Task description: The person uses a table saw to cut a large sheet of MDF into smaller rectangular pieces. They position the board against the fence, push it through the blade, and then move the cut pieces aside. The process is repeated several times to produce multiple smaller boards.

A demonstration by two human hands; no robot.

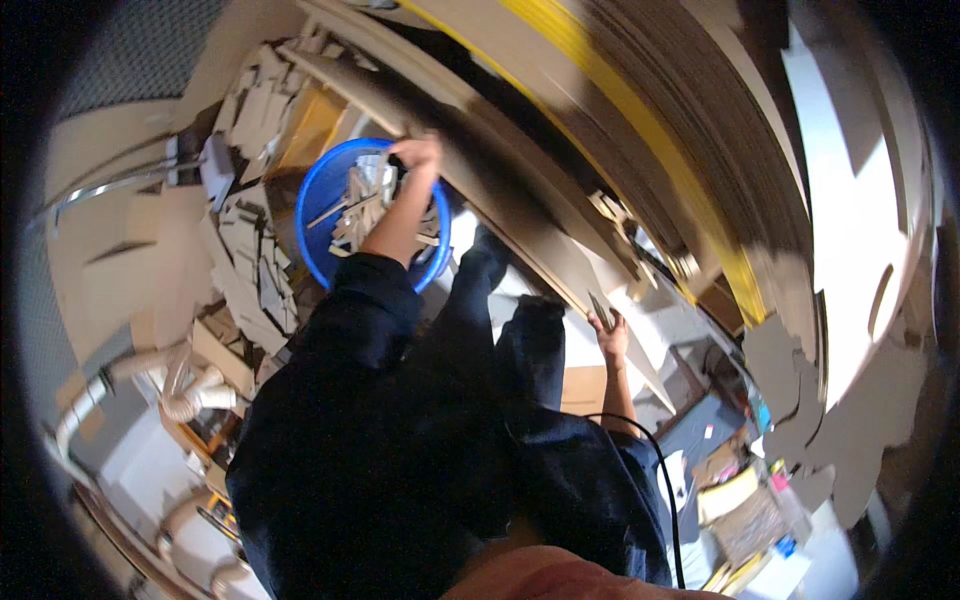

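A long brown wooden board (pixel 500 190) stands on edge in front of me, running from upper left to lower right. My left hand (pixel 418 155) is closed on its near edge, over the rim of a blue bin (pixel 304 195). Farther along the same edge, my right hand (pixel 610 335) grips the board close to its right end, the fingers curled up around it. Wood offcuts (pixel 365 205) fill the bin below my left forearm. Both palms are partly hidden.
Behind the board lean many stacked sheets (pixel 690 110), one with a yellow edge (pixel 735 270). Piled wood scraps (pixel 250 265) lie left of the bin. Ducting hose (pixel 180 400) runs at lower left. Assorted clutter (pixel 745 510) sits at lower right. A black cable (pixel 672 490) hangs beside my right arm.
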